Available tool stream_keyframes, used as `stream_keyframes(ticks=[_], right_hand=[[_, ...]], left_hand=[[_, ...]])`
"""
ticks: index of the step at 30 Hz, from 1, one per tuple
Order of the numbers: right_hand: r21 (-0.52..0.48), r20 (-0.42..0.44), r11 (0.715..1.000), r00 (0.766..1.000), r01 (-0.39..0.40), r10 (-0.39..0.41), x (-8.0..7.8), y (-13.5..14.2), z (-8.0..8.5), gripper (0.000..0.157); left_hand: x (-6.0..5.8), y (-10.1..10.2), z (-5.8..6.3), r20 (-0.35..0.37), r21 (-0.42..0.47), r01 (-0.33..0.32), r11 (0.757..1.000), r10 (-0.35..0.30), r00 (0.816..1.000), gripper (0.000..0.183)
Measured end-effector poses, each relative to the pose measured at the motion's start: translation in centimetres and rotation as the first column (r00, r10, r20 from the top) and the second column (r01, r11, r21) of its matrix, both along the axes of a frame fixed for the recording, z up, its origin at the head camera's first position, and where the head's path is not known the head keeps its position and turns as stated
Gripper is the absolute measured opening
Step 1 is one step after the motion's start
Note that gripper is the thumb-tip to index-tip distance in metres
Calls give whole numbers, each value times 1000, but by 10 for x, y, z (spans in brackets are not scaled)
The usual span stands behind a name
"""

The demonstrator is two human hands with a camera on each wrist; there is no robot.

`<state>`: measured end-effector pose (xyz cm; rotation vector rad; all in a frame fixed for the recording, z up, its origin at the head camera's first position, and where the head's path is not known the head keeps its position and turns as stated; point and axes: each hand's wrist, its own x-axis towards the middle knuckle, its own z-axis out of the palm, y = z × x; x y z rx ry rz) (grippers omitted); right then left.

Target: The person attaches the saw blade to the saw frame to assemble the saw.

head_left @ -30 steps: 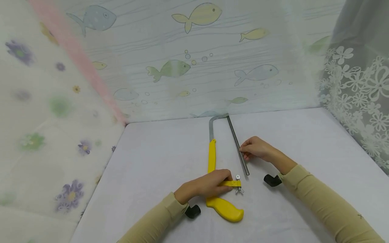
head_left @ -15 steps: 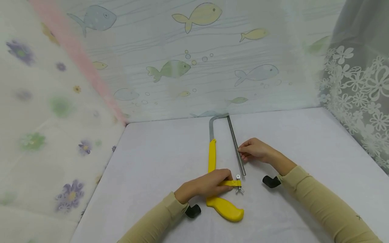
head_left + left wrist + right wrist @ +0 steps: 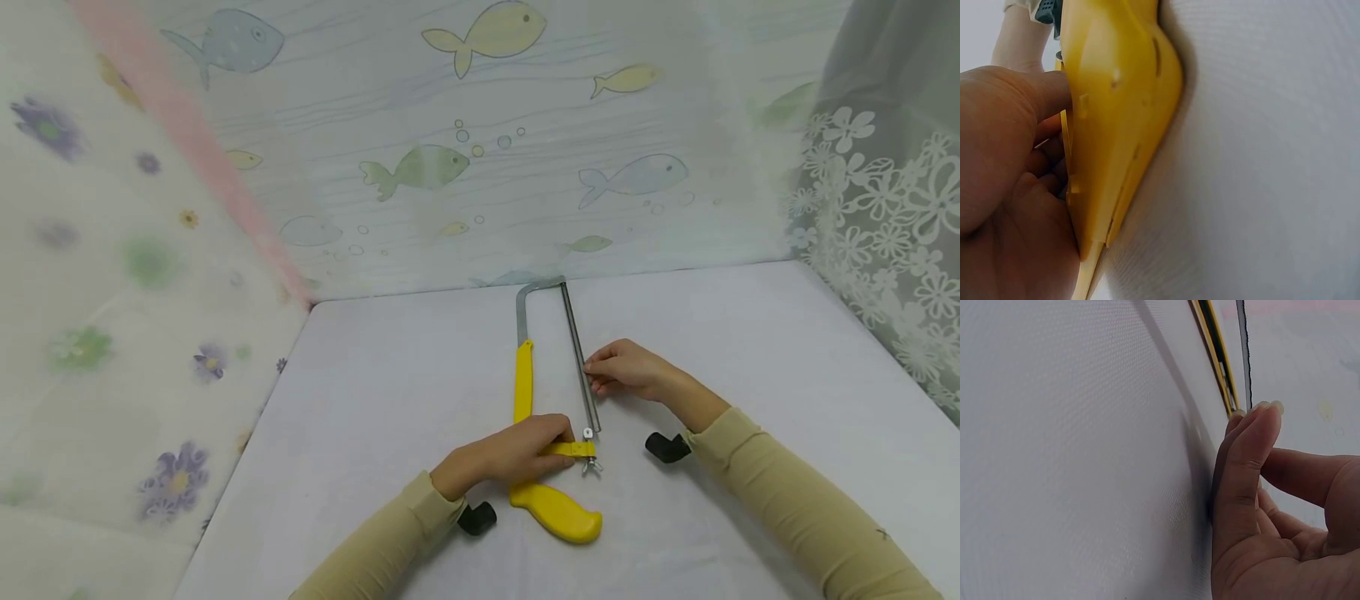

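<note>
A hacksaw with a yellow handle [image 3: 558,514] lies on the white cloth, its grey bow pointing to the back. My left hand [image 3: 513,454] grips the yellow frame just above the handle; the left wrist view shows the thumb against the yellow plastic. From the bow's far tip runs a grey toothed saw blade [image 3: 573,329], which my right hand [image 3: 628,372] pinches between thumb and fingers. The blade's near end sits close beside the metal pin [image 3: 588,435] with its wing nut [image 3: 591,467]; whether they touch I cannot tell. In the right wrist view the toothed blade [image 3: 1245,350] rises beyond the fingertips.
White cloth [image 3: 390,375] covers the table. A fish-print curtain [image 3: 510,208] hangs behind its back edge, a flowered one [image 3: 112,317] at the left and a lace one [image 3: 877,217] at the right. A black wrist device [image 3: 666,448] sits at the right cuff.
My right hand has moved slightly left, swinging the blade's near end toward the pin. The left hand stays in place on the frame.
</note>
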<state>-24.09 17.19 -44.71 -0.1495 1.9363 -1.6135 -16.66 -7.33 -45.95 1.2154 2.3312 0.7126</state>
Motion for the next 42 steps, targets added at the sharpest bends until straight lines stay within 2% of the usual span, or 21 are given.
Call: stream_keyframes(ticks=[25,36,42], right_hand=[[-12,45,999,999,-30,31,-2,-5,-2,27],[-18,55,1000,998,-19,20,-4,-4,-4,21],[-21,20,999,999,-44,44,-2,-3,-5,24]], left_hand=[[-1,1,1,18,-2,-2,1000,2,1000,13],[-2,1,4,28,3,-11,1000,11,1000,15],[-1,1,2,20,9,-7,1000,6,1000,13]])
